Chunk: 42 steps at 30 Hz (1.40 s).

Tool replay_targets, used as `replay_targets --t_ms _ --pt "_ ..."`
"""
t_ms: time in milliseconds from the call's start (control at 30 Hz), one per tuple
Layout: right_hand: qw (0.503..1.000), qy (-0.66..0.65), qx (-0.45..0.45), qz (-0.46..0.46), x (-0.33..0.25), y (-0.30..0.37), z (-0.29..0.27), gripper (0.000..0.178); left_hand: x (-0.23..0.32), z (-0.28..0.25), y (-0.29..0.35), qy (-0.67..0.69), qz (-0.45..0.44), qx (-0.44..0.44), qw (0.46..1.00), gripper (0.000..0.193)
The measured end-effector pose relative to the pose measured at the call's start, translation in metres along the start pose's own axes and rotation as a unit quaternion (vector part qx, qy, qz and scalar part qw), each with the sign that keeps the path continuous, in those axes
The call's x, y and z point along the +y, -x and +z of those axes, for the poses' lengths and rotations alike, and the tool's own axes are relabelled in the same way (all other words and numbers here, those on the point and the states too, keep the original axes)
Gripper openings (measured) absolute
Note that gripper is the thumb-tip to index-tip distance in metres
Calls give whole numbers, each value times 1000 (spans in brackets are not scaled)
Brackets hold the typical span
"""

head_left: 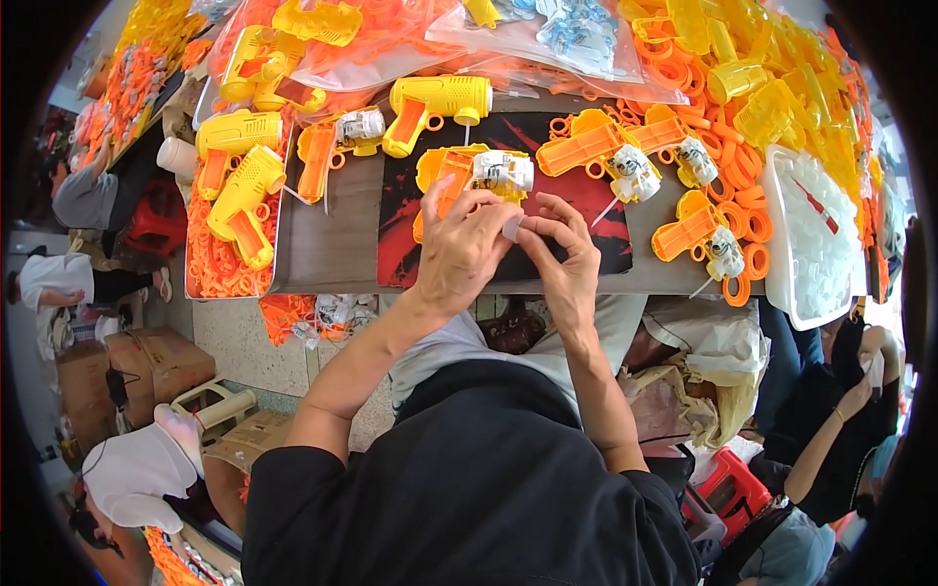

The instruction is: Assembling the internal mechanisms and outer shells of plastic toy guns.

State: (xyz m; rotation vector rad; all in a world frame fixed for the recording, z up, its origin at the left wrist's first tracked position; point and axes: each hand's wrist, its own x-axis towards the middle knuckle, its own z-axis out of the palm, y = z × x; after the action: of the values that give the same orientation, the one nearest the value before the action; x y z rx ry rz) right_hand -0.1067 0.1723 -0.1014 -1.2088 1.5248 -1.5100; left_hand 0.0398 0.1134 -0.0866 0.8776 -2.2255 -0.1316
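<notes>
Above the front edge of the table, my left hand (457,249) and my right hand (567,262) meet, fingertips pinched together on a small translucent whitish piece (512,229). Its exact shape is partly covered by the fingers. Just beyond them, an open yellow toy gun shell (445,164) with an orange grip lies on a red and black mat (399,215). A white mechanism (503,172) with dark markings sits in that shell; my left fingers overlap its lower part.
More half-built toy guns (689,230) lie to the right, beside orange rings (738,210) and a white bin of translucent parts (811,283). Closed yellow toy guns (244,200) rest on an orange-filled tray at left. Bags and yellow shells are heaped behind. Other people sit nearby.
</notes>
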Motion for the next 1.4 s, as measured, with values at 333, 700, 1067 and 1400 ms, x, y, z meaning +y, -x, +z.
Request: replay_targets --t_ms 333,700,1067,1400 --pt "988 70 49 -132 2 -2 22 17 -9 -14 -8 -43 30 -20 998 43" --pt "909 226 49 -346 -4 11 15 23 -32 -15 -9 -40 -19 5 999 33" --pt "951 287 -54 -106 -12 -84 7 39 -41 0 8 -47 35 -43 997 36" --pt "896 395 -163 -121 -11 -111 15 38 -46 -19 12 -25 -3 -58 998 35"
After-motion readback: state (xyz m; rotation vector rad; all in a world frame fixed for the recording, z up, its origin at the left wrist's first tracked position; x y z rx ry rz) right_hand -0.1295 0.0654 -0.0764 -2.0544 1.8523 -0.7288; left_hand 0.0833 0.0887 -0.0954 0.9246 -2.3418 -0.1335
